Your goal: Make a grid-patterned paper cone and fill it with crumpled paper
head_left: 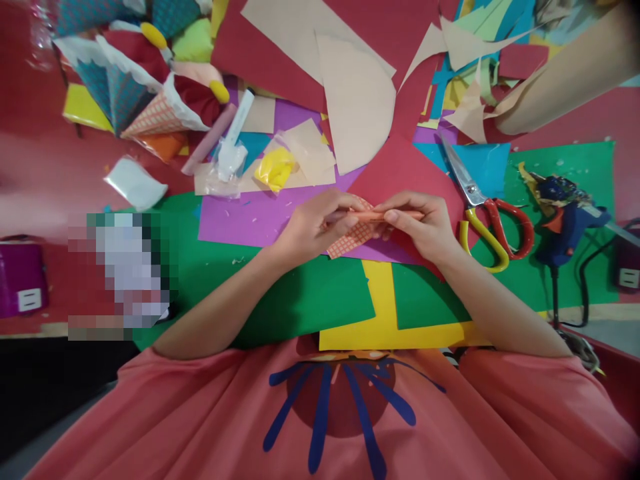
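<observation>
Both hands meet over the middle of the table on an orange checkered piece (351, 241). My left hand (313, 225) has its fingers closed on the left part of it. With thumb and fingers pinched together, my right hand (423, 223) grips its upper edge, which looks rolled or folded into a narrow orange strip. The checkered part hangs below and between the hands. Beneath them lie a purple sheet (240, 220) and a red sheet (405, 170). Fingers hide parts of the piece.
Scissors with red and yellow handles (473, 193) lie right of my right hand. Farther right is a blue glue gun (563, 230) with a cable. Checkered cones (167, 110) and a yellow clay packet (276, 168) lie at upper left; a beige roll (560, 80) is at upper right.
</observation>
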### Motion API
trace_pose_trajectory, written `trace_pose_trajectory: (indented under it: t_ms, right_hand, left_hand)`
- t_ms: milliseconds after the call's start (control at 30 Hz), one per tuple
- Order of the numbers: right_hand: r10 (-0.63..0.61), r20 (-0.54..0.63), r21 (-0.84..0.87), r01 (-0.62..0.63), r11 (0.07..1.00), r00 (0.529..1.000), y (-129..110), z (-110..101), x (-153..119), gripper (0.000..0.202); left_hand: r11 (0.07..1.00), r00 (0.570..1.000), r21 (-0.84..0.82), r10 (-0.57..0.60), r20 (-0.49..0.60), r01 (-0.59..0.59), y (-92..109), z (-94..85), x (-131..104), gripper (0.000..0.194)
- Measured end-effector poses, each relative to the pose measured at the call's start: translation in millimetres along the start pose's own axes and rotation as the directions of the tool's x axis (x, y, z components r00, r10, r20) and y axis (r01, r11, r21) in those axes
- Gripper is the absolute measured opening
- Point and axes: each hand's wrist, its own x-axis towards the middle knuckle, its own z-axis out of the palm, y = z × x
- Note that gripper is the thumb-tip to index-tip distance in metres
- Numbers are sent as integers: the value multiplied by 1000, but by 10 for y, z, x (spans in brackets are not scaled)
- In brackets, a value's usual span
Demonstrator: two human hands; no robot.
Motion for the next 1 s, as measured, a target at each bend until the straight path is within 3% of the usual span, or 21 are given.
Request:
trace_pose_trajectory:
  t_ms: [133,300,600,700,833,900,1000]
  right_hand:
    - [10,69,-69,-5,998,998,-17,55,-41,21]
    - [-62,96,-73,69,995,994,-5,69,-61,16]
    - [-67,50,-76,70,995,997,39,99,-26,29]
    - [-118,-52,-132,111,985,992,74,59,-12,39]
    - [-258,-132,-387,190,902,957,57,-72,-14,27]
    - [-311,-33,-527,248,813,950,17,-132,-12,27]
    - [-291,255,-655,387,649,922,-39,-173,4,33]
  left_hand:
    - [992,996,-99,-68,50,72,33,33,-25,37]
    - [956,981,-219,-185,57,193,53,50,-43,36]
    - [941,982,-285,-187,11,182,38,53,-12,27]
    - [945,970,-263,-226,-94,195,-34,-5,17,29]
    - [981,918,-140,-176,-356,133,-213,-125,58,28]
    - [995,935,-13,-95,-341,97,-289,-174,73,29]
    - [989,960,105,-77,-270,108,-334,-202,80,36]
